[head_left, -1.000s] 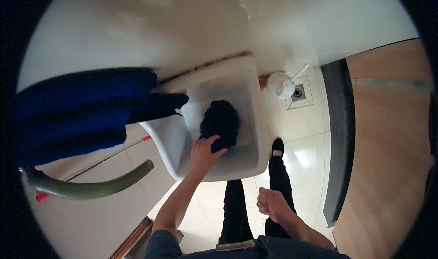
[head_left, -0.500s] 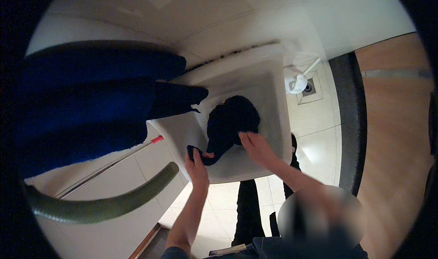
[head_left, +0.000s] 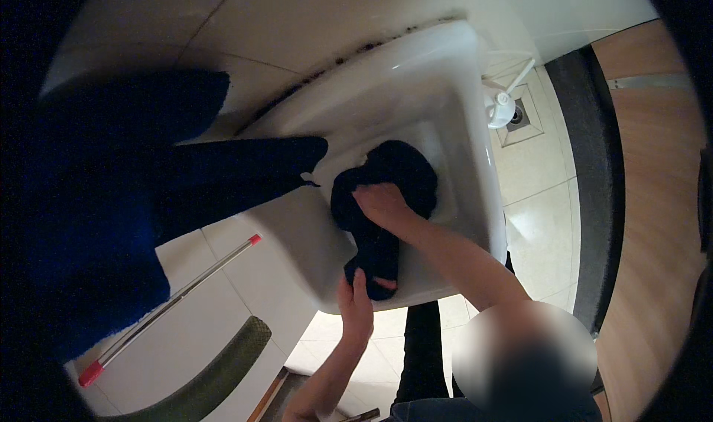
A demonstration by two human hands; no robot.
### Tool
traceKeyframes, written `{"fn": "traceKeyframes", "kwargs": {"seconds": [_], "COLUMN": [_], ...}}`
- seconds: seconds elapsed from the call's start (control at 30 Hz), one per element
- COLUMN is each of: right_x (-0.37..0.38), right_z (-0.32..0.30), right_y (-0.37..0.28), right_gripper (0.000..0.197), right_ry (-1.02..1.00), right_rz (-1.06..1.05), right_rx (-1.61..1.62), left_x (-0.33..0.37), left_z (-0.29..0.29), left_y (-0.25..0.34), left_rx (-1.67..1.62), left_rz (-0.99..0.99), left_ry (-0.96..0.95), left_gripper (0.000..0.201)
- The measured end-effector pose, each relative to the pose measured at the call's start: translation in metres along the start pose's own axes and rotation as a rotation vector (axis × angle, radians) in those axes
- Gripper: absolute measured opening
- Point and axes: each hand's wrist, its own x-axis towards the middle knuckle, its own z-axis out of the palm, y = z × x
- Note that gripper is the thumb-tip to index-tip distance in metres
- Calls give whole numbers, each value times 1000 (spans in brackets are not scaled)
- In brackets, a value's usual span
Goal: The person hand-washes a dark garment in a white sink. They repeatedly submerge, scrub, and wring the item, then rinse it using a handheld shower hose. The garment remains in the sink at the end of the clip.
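Both hands on the dark cloth [head_left: 386, 199]; left hand [head_left: 356, 303] pinches its lower end at the sink [head_left: 445, 73] rim, right hand [head_left: 382, 205] presses flat mid-frame; cloth runs lengthwise between them.

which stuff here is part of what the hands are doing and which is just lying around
In use:
- dark cloth in the white sink
- right hand, pressing on the cloth
- left hand, holding the cloth's end at the sink's front rim

Lying about:
- blue towel over the sink's left edge
- red-tipped rod
- floor drain
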Motion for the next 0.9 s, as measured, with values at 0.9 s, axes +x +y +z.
{"fn": "traceKeyframes", "kwargs": {"seconds": [0.9], "right_x": [-84], "right_z": [-16], "right_y": [16], "right_gripper": [29], "right_ry": [-221], "right_rz": [-70], "right_rx": [-130], "left_x": [159], "left_z": [-9], "left_y": [-98], "left_rx": [1091], "left_rz": [547], "left_ry": [-210], "left_gripper": [53]}}
